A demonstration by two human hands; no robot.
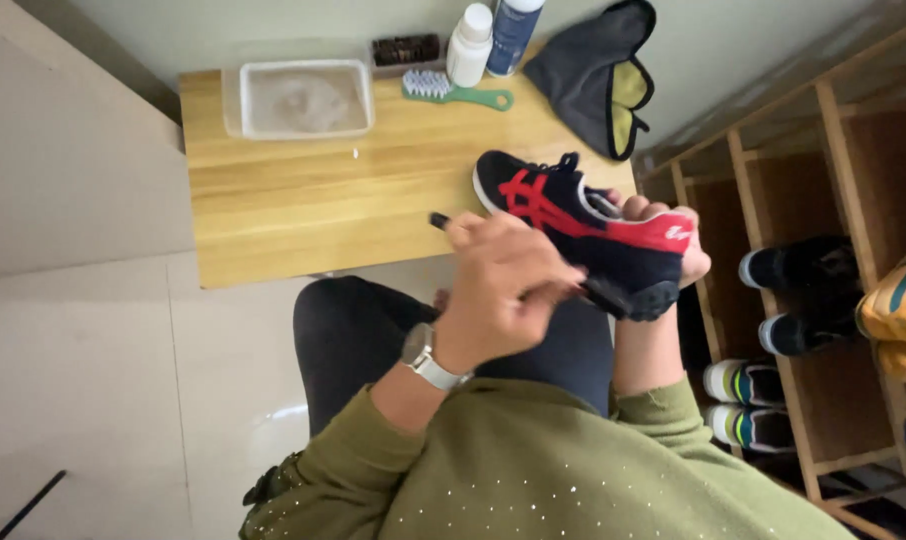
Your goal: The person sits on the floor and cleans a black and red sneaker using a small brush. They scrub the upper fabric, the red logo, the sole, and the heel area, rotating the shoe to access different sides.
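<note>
Left hand, watch at the wrist, closed in a grip around a dark brush handle whose tip pokes out past the knuckles; bristle end hidden behind the fingers, seemingly pressed against the side of the shoe. Right hand clamped on the heel of a navy sneaker with red stripes and a red heel patch, fingers curled over the collar, thumb beneath. Held tipped on its side above the lap and the near edge of the surface, toe pointing toward the far end, probably so the flank and sole rim face the brush.

Farther out, on the wooden surface: a clear plastic tub with shallow cloudy water, foam or residue at the bottom, set well apart from the shoe yet within reach. Just beside it a green-handled brush with white bristles lying flat, a dark block-shaped brush behind, a white bottle and a taller blue-and-white bottle standing upright, both capped. A grey cloth bag with yellow lining slumped open at the far corner; contents not visible.

To the right, a wooden shoe rack, its compartments holding pairs stored toe-in: dark sneakers, white-and-green ones below, a yellow-orange pair at the edge.
</note>
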